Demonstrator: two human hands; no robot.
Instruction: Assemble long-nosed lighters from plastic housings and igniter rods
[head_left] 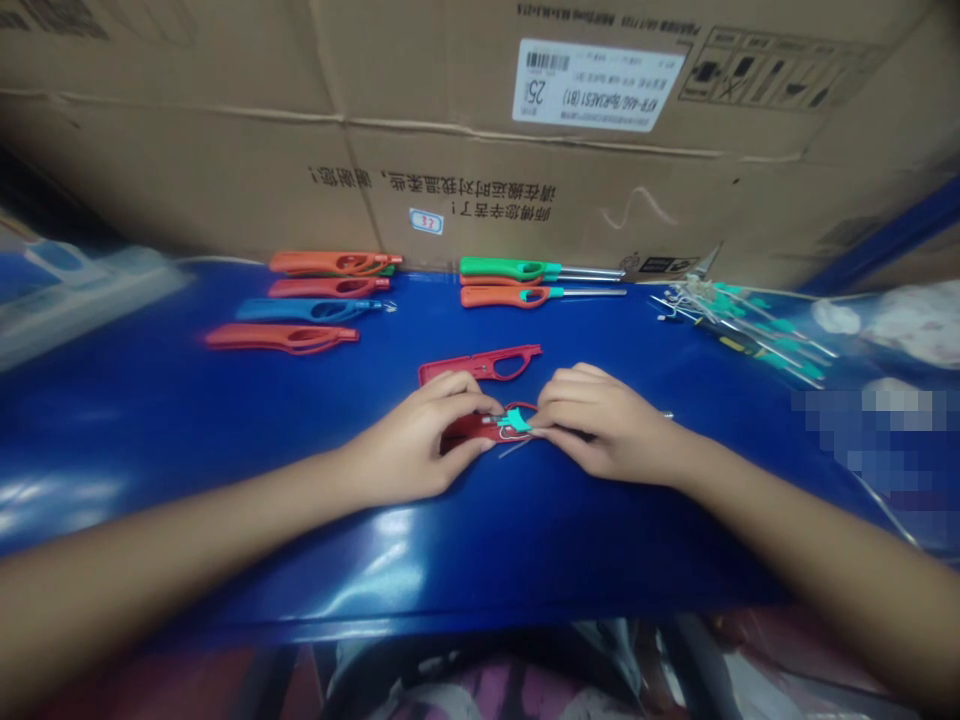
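In the middle of the blue table, my left hand (431,435) is closed around the left end of a red lighter shell half (480,430). A teal trigger piece (516,420) with thin white wire sits at that shell, between my hands. My right hand (600,425) pinches at the right side of the trigger piece; a metal tip shows beyond this hand, and most of what it grips is hidden. Just behind my hands lies a second red shell half (484,365), its inner side facing up. A thin clear tube (516,447) is near the front of the trigger piece.
Several orange, red and blue lighter bodies (307,310) lie at the back left. Green and orange lighters with metal rods (517,295) lie at back centre. Metal rods with teal parts (750,330) are heaped at right. A cardboard sheet (262,150) stands behind the blue table (300,550).
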